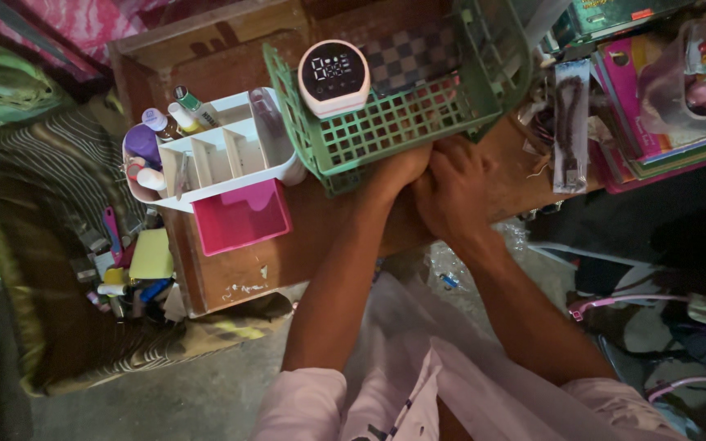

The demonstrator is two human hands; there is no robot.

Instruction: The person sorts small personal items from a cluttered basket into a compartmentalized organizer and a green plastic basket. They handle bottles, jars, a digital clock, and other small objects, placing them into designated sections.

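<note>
Green basket [402, 122] sits on the wooden table [304, 245], its near rim touching your left hand [398, 167] and right hand [455, 188] — fingers curled, pressed together against that edge. Inside the basket stands a white round digital clock [334, 77]. Just left — a white divided organizer [222, 151] with a pink drawer [243, 216]; bottles [175, 114] beyond.
</note>
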